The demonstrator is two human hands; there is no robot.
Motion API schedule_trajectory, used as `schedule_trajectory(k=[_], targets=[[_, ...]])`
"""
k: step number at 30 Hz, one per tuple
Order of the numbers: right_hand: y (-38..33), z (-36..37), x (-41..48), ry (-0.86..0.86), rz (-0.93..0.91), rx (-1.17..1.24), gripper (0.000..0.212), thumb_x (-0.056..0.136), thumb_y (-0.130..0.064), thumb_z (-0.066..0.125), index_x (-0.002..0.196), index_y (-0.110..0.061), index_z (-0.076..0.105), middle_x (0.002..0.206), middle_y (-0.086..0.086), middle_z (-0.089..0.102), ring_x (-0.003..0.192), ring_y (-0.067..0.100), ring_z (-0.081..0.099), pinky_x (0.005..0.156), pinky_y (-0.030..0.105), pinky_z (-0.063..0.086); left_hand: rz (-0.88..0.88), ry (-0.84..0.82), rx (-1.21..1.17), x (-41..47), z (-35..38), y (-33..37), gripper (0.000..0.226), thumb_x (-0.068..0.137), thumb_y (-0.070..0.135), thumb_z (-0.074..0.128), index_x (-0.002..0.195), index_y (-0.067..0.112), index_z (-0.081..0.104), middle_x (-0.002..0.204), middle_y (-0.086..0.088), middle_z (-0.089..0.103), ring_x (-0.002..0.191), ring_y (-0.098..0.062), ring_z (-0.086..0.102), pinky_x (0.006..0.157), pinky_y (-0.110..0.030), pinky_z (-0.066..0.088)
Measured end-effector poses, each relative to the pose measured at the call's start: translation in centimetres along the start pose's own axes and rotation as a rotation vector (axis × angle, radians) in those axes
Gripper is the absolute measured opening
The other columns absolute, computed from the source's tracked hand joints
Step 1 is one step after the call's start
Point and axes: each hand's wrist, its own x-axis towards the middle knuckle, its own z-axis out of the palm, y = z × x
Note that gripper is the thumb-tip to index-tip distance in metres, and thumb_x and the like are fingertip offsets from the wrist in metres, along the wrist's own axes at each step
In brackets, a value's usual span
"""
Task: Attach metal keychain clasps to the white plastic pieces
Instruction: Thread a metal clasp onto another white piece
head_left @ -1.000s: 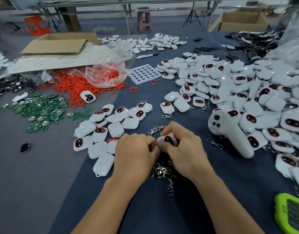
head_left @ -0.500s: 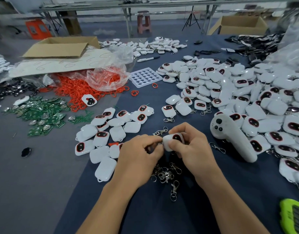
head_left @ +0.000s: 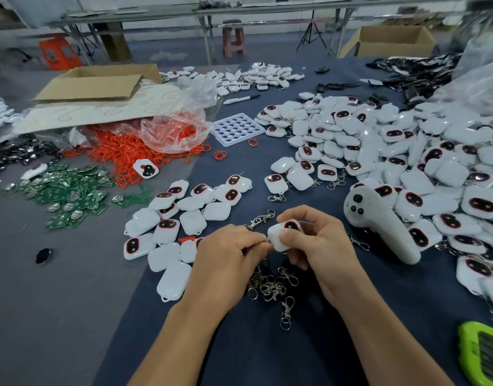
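Observation:
My right hand (head_left: 320,240) grips a white plastic piece (head_left: 281,235) with a dark red-rimmed window, held just above the table. My left hand (head_left: 228,257) pinches a metal keychain clasp (head_left: 260,220) at the piece's left corner; the clasp sticks out up and to the right behind my fingers. The joint itself is hidden by my fingertips. A loose heap of metal clasps (head_left: 273,288) lies under my hands. A small group of white pieces (head_left: 181,218) lies to the left.
A big heap of white pieces with clasps (head_left: 393,151) fills the right. A white handheld controller (head_left: 379,221) lies right of my hands. Red rings (head_left: 134,154), green circuit boards (head_left: 64,193), a white hole tray (head_left: 238,129), a cardboard box (head_left: 100,82) and a green device (head_left: 482,355) surround the area.
Both hands have lifted slightly and moved up-right together with the white piece, and the clasp now shows more clearly above my left fingers.

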Motion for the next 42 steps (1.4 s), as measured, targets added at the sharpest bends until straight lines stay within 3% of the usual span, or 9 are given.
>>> schedule_trajectory(k=[11,18,21,25,28,33,36,39,42], targets=[[0.1,-0.2,0.1,0.02,0.023,0.112,0.02,0.092,0.008,0.064,0.094,-0.009,0.075,0.069,0.012,0.066,0.044,0.015,0.047,0.039,0.025,0.035,0.091,0.072,0.12,0.2,0.9,0.1,0.012,0.085,0.035,0.068,0.075,0.029,0.072,0.062,0.011,0.052,0.065,-0.01,0.045,0.061,-0.022,0.037],[-0.1,0.7,0.2,-0.025,0.143,0.37,0.017,0.097,0.006,0.058,0.104,-0.003,0.07,0.075,0.009,0.069,0.045,0.014,0.051,0.038,0.023,0.038,-0.271,0.029,-0.504,0.4,0.7,0.6,0.005,0.08,0.033,0.075,0.082,0.034,0.079,0.056,0.017,0.047,0.054,-0.001,0.039,0.051,-0.011,0.034],[-0.1,1.0,0.1,-0.034,0.149,0.4,0.016,0.098,0.004,0.059,0.106,-0.006,0.069,0.077,0.008,0.07,0.047,0.014,0.053,0.04,0.023,0.04,-0.305,0.026,-0.608,0.6,0.5,0.9,0.014,0.077,0.04,0.073,0.082,0.03,0.081,0.061,-0.006,0.055,0.063,-0.009,0.042,0.058,-0.023,0.037],[0.0,1.3,0.0,0.001,0.106,0.375,0.017,0.097,0.007,0.059,0.104,-0.006,0.068,0.08,0.01,0.069,0.047,0.017,0.053,0.04,0.024,0.04,-0.294,0.063,-0.494,0.5,0.4,0.9,0.029,0.077,0.046,0.067,0.079,0.019,0.078,0.077,-0.018,0.066,0.064,-0.012,0.049,0.061,-0.036,0.044],[0.2,1.4,-0.1,0.052,0.062,0.313,0.018,0.096,0.008,0.061,0.101,-0.007,0.069,0.081,0.01,0.068,0.046,0.018,0.051,0.04,0.025,0.04,-0.251,0.085,-0.304,0.4,0.5,0.9,0.035,0.079,0.042,0.063,0.075,0.009,0.071,0.067,-0.008,0.061,0.063,-0.018,0.053,0.063,-0.038,0.043],[0.4,1.4,-0.1,0.077,0.055,0.275,0.018,0.094,0.007,0.063,0.099,-0.008,0.071,0.077,0.007,0.068,0.046,0.017,0.051,0.04,0.025,0.039,-0.129,0.082,0.023,0.2,0.7,0.8,0.028,0.085,0.036,0.06,0.069,0.015,0.067,0.061,0.003,0.051,0.072,-0.015,0.05,0.063,-0.026,0.037],[0.5,1.6,-0.2,0.077,0.032,0.201,0.017,0.093,0.007,0.065,0.099,-0.008,0.071,0.076,0.007,0.07,0.047,0.017,0.052,0.04,0.026,0.04,-0.007,0.09,0.243,0.1,0.6,0.7,0.026,0.088,0.025,0.062,0.063,0.018,0.062,0.057,0.01,0.04,0.064,-0.015,0.04,0.059,-0.031,0.025],[0.6,1.8,-0.3,0.076,0.026,0.177,0.017,0.093,0.006,0.065,0.098,-0.008,0.072,0.074,0.007,0.07,0.048,0.017,0.053,0.04,0.026,0.041,0.075,0.146,0.298,0.0,0.7,0.5,0.025,0.087,0.018,0.064,0.063,0.017,0.061,0.06,0.013,0.036,0.061,-0.018,0.039,0.061,-0.031,0.019],[0.3,1.6,-0.1,0.056,0.069,0.275,0.017,0.096,0.006,0.061,0.103,-0.006,0.071,0.076,0.007,0.07,0.046,0.016,0.053,0.04,0.025,0.04,-0.019,0.152,0.17,-0.2,1.0,0.6,0.021,0.089,0.03,0.061,0.072,0.021,0.068,0.062,0.008,0.049,0.067,-0.014,0.044,0.064,-0.032,0.034]])
